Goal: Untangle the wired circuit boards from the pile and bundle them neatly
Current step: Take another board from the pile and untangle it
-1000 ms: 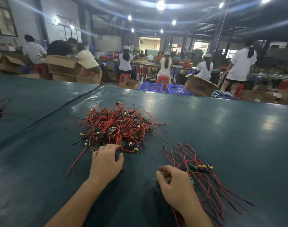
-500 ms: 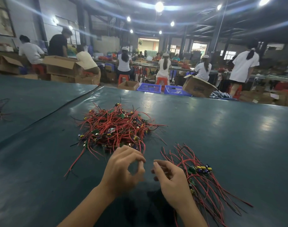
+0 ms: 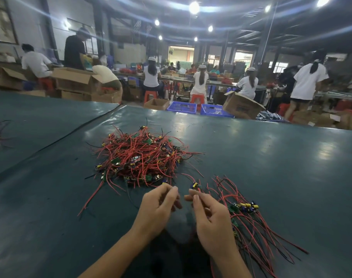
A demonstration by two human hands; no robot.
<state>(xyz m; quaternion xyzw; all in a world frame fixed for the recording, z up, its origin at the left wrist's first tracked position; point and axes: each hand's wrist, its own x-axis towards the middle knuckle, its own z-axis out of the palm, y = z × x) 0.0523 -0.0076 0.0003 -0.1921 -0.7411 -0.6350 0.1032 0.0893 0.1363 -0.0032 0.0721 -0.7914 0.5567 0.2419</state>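
Worktable: a long bench under a dark green cover (image 3: pixel 271 167), with both heaps lying on it in front of the person.
Tangled pile: a knot of red and black leads with small green circuit boards (image 3: pixel 143 157), out ahead of the left hand and close to its fingertips.
Sorted bundle: boards lined up with their leads fanned toward the near edge (image 3: pixel 249 223), just beside the right hand on its outer side.
Left hand: (image 3: pixel 159 207) raised, fingers curled with the tips drawn together. I cannot tell whether a thin lead is caught between them.
Right hand: (image 3: pixel 211 221) raised close to the left one, thumb and forefinger pinching a single board by its lead.
Loose circuit board: (image 3: pixel 195 185) with a yellow capacitor, standing just above the right fingertips, clear of the pile.
Step in hand: to my eye, one board is freed and its leads are being straightened between the two hands.
Next move: likely laying it on the bundle with boards and leads matched, which calls for keeping the leads from snagging.
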